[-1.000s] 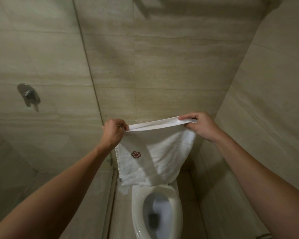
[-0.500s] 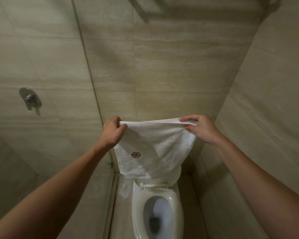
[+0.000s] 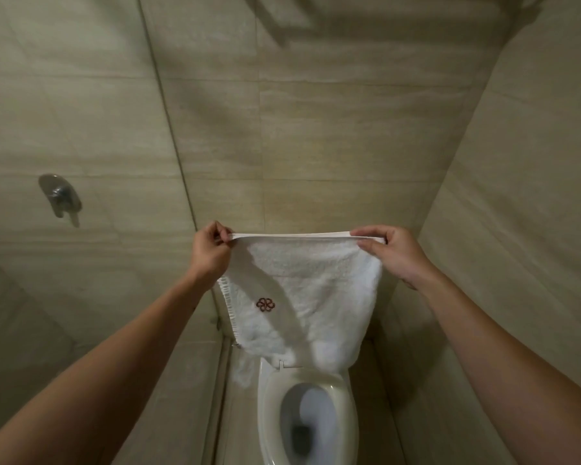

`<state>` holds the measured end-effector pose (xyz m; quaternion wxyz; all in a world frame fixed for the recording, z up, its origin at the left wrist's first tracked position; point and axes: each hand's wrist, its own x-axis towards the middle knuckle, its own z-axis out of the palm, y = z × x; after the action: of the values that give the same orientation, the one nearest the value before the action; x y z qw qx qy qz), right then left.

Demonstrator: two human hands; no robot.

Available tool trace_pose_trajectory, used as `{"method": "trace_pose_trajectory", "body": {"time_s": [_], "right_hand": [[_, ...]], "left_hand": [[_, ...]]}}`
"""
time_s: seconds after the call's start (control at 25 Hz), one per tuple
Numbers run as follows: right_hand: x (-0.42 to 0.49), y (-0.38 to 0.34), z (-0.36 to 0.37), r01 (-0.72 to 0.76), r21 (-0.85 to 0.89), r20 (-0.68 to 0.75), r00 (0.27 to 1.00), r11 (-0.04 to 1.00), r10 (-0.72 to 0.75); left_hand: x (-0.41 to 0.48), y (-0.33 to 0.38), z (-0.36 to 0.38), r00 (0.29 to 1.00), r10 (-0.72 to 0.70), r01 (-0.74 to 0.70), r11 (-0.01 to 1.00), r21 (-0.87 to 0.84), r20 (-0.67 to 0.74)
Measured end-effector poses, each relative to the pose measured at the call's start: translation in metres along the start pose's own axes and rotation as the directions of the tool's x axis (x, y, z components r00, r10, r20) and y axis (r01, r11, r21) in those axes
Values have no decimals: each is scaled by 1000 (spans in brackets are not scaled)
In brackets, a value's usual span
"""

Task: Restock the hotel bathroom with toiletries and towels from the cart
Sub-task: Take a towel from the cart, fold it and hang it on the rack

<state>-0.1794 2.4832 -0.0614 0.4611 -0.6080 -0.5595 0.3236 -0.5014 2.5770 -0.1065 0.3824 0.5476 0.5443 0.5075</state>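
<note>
Valve (image 3: pixel 59 198) sits on the left wall, untouched. Your left hand (image 3: pixel 212 253) has shifted from a fist to a pinch on one top corner of the towel (image 3: pixel 302 290); your right hand (image 3: pixel 391 253) pinches the other. Slack a second ago, its hem is now pulled level above the toilet (image 3: pixel 311 414), so you look ready to fold or hang it.

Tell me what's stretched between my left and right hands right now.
The white towel: its top hem runs straight from the left hand to the right hand, each pinching a corner. Head view shows it.
</note>
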Motion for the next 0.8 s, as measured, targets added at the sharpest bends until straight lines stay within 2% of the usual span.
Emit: {"method": "trace_pose_trajectory", "body": {"time_s": [0.12,0.28,0.36,0.44,0.48,0.52,0.64,0.72,0.8], "right_hand": [[-7,-9,5,-47,95,90,995,994,39],[-15,-30,24,-26,-9,283,959,1000,28],[-20,-40,35,-70,70,471,882,995,29],[-26,-51,40,-246,220,681,731,944,32],[-26,-52,41,-325,269,728,685,907,29],[-25,-51,41,-358,304,721,692,883,32],[-22,-44,49,-315,384,544,837,868,63],[-22,-45,57,-154,287,457,889,945,6],[-22,-50,63,54,80,418,905,995,-83]], "left_hand": [[-2,13,7,999,-2,7,996,-87,54],[-7,39,20,968,69,-51,996,-79,240],[-12,50,28,929,59,-9,990,-138,364],[-17,58,35,895,50,67,967,-244,443],[-18,62,36,892,49,100,948,-302,449],[-18,64,36,894,48,127,927,-354,445],[-22,67,36,863,52,197,881,-430,503],[-27,66,38,808,91,209,879,-428,581],[-29,65,41,766,112,228,873,-431,633]]}}
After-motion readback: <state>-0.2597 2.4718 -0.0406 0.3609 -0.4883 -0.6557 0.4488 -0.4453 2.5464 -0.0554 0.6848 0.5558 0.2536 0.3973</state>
